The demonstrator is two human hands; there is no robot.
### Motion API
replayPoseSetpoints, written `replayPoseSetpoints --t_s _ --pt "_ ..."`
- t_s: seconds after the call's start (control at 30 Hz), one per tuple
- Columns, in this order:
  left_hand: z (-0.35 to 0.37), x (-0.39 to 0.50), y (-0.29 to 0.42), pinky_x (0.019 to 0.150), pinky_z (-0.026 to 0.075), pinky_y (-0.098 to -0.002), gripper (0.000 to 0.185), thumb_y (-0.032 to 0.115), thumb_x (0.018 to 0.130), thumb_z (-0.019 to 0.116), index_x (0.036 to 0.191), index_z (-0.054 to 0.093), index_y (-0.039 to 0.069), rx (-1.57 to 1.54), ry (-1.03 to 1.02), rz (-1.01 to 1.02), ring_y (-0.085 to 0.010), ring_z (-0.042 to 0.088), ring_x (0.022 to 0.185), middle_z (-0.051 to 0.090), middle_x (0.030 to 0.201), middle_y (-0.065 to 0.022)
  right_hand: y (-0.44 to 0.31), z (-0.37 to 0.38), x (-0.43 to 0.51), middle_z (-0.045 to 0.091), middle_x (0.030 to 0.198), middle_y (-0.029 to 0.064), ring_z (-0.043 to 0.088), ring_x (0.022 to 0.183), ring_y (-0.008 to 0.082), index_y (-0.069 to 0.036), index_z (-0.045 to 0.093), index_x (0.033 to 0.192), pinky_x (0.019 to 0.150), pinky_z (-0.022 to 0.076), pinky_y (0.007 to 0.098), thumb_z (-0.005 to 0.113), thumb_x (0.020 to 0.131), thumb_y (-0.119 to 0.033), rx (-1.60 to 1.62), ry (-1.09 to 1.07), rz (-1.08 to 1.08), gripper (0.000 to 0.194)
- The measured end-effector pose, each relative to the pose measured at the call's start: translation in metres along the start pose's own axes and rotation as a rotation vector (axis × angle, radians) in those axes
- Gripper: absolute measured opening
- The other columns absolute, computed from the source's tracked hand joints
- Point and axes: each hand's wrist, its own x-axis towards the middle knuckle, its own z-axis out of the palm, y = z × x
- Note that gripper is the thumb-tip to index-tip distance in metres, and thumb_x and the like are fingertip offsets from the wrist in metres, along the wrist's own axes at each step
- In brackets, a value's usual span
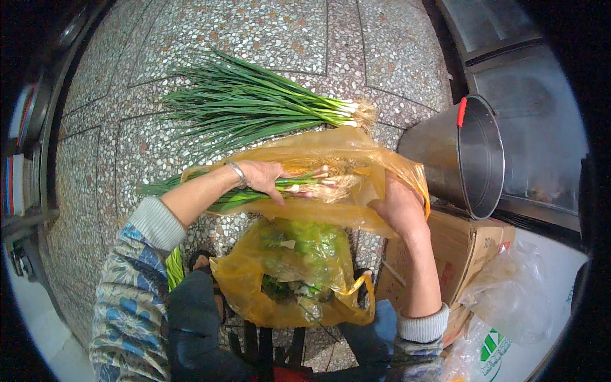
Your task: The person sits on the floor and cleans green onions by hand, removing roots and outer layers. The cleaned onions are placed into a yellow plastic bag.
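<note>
My left hand (262, 177) grips a bundle of green onions (305, 184) with reddish-white bulbs and roots, lying within an open orange plastic bag (305, 148). Their leaves stick out at the bag's left end. At the bag's right end, my right hand (403, 205) holds its edge, with some fingers hidden inside the plastic. Beyond the bag, a larger bunch of green onions (267, 107) lies on the floor, roots to the right. Nearer to me, a second orange plastic bag (291, 315) holds leafy greens (320, 243).
A metal bucket (434, 148) with a red handle grip stands at the right. Below it are a cardboard box (439, 258) and clear plastic bags (510, 291). More green stalks (174, 270) lie by my left knee. The speckled terrazzo floor (238, 24) spreads ahead.
</note>
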Motion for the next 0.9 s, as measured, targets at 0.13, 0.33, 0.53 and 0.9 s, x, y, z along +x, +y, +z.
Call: replayPoseSetpoints --t_s 0.13,0.33,0.53,0.9 --pt "-0.006 -0.007 -0.014 0.083 0.046 -0.0354 0.063 0.048 0.072 0.074 0.118 0.059 0.007 -0.057 0.187 -0.071 -0.0254 0.061 0.096 0.066 0.102 -0.0151 0.008 0.014 0.000 0.051 0.122 0.0246 0.048 0.116 0.0377 -0.001 0.041 0.128 0.095 0.0403 0.0422 0.075 0.067 -0.016 -0.088 -0.068 -0.010 0.072" --pt "-0.029 -0.006 -0.012 0.078 0.046 -0.0307 0.052 0.041 0.075 0.074 0.114 0.062 0.008 -0.220 0.133 -0.174 -0.0160 0.059 0.084 0.067 0.093 -0.0079 0.008 0.030 -0.004 0.053 0.119 0.0238 0.050 0.113 0.0373 0.000 0.043 0.126 0.094 0.0409 0.0437 0.076 0.068 -0.016 -0.025 0.141 -0.047 0.068" --pt "-0.044 -0.025 0.009 0.071 0.045 -0.0258 0.027 0.015 0.072 0.077 0.093 0.066 0.002 -0.395 0.095 -0.036 -0.0084 0.056 0.072 0.067 0.080 -0.0011 0.020 0.032 0.005 0.059 0.107 0.0236 0.058 0.100 0.0372 0.000 0.049 0.121 0.087 0.0436 0.0436 0.075 0.071 -0.017 0.168 0.274 0.034 0.059" --pt "-0.024 0.004 0.022 0.068 0.046 -0.0298 0.025 0.015 0.071 0.078 0.086 0.063 0.001 -0.270 0.471 -0.006 -0.0098 0.055 0.071 0.066 0.076 -0.0037 -0.002 0.053 0.014 0.062 0.106 0.0161 0.064 0.079 0.0259 0.000 0.050 0.122 0.069 0.0516 0.0349 0.075 0.074 -0.018 0.629 0.134 0.025 0.057"
